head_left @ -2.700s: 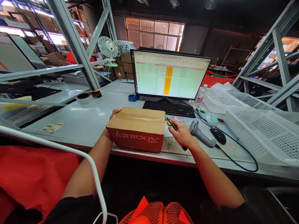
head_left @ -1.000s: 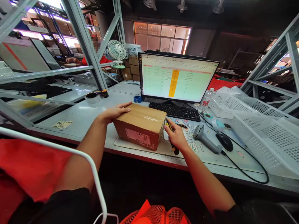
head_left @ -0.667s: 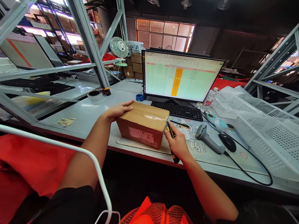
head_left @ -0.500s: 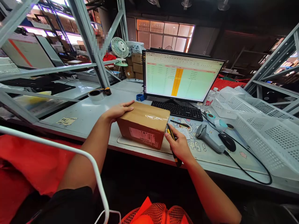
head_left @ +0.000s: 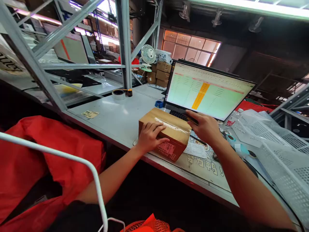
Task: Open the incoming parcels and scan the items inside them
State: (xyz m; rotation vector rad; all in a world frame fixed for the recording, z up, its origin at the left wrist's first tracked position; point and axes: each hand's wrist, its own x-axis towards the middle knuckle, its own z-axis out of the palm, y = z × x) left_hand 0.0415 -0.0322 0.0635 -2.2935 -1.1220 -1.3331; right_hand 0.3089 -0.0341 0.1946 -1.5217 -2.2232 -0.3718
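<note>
A brown cardboard box with reddish-brown sides (head_left: 177,124) sits at the centre of the frame, near the front edge of the pale grey work table (head_left: 108,112). Shiny clear tape (head_left: 172,125) runs along its top. The left hand (head_left: 150,138) lies across the near top edge, fingers loosely spread and touching the cardboard, gripping nothing. Right of centre, the right hand (head_left: 205,127) is by the box's far end, its fingers closed round a slim dark tool (head_left: 193,119) that is mostly hidden.

On the near side of the box is a pale printed label (head_left: 167,148), with whitish print below it (too small to make out). Just right of the box, a white sheet of paper (head_left: 196,150) carries fine, unreadable lines, and the beige patterned desk mat (head_left: 205,172) shows bold white outlined characters ending in an exclamation mark. Behind, a black-framed monitor (head_left: 214,91) displays a spreadsheet with one orange column; its entries are illegible. At the right, a clear plastic bottle (head_left: 233,117) bears red characters. At the upper-left edge, a whitish bag (head_left: 9,62) has dark, partly cut-off lettering.
</note>
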